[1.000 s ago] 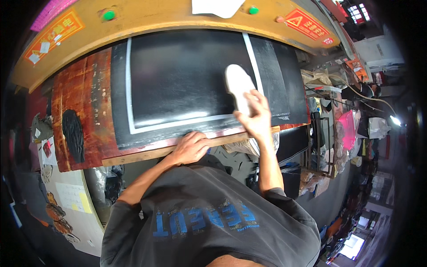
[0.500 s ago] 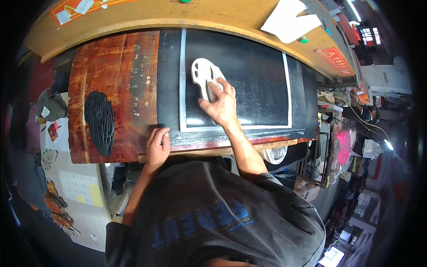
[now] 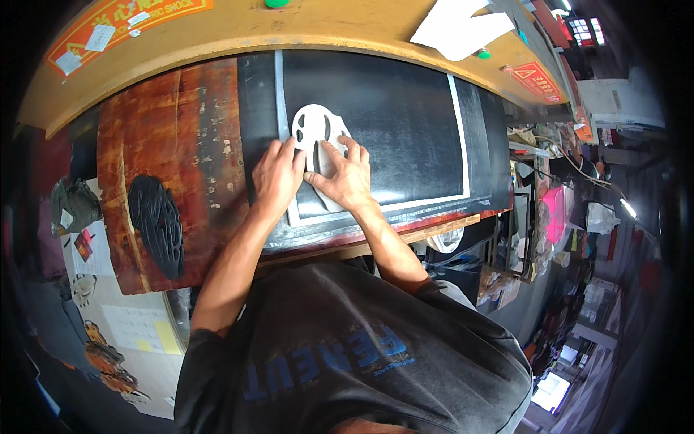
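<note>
A white, sole-shaped piece with cut-out openings [image 3: 312,119] lies on the black panel with a pale border [image 3: 405,137], close to the border's left strip. My right hand [image 3: 345,177] spreads over the piece's middle and right edge, thumb and fingers pressing on it. On the other side, my left hand [image 3: 278,177] has its fingers bent together at the piece's left edge, by the pale strip. The piece's lower part is partly covered by my right hand. Farther left, a black piece of similar shape with slots [image 3: 157,224] rests on the worn reddish-brown board [image 3: 206,145].
A yellow machine beam [image 3: 238,40] spans the far side, with white paper cut-outs [image 3: 463,29] and green buttons on it. To the left stands a pale side table [image 3: 130,289] with papers and dark and orange pieces. Shelves with bags and a pink item [image 3: 555,213] are at right.
My left hand has moved from the board's near edge up to the white piece's left edge. My right hand stays on the piece. The view has shifted slightly.
</note>
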`<action>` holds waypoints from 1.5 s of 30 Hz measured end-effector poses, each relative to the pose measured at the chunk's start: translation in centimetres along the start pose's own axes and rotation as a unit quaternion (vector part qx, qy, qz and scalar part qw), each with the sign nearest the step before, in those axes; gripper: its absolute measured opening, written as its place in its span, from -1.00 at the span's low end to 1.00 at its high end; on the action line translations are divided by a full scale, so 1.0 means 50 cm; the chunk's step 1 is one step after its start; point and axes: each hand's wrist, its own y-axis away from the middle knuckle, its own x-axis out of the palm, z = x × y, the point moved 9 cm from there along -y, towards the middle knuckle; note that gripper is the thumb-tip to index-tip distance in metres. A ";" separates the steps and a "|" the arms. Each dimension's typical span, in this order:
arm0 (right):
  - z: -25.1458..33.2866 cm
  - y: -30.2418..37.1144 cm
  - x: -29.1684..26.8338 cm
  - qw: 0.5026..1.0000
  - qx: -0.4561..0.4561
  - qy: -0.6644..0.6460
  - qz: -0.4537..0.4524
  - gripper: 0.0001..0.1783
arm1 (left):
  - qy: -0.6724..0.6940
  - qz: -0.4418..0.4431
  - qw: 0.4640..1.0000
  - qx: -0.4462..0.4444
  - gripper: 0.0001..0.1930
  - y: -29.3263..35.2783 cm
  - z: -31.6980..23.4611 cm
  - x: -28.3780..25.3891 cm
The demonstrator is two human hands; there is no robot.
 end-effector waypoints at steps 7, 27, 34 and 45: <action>-0.057 0.002 0.012 0.993 -0.030 -0.111 -0.025 -0.31 | -0.101 0.036 0.993 -0.056 -0.75 -0.075 0.007 0.074; -0.062 0.030 0.034 0.987 -0.051 -0.125 -0.087 0.00 | 0.367 -0.021 0.915 -0.169 -0.93 -0.125 0.060 -0.041; -0.056 0.115 -0.038 0.854 -0.035 -0.515 0.057 -0.43 | 0.302 0.293 0.884 -0.203 -0.83 0.047 -0.095 0.039; -0.709 0.462 -0.152 0.452 0.227 -0.790 -0.347 -0.71 | 0.362 0.234 0.835 -0.342 -0.67 0.208 0.064 0.066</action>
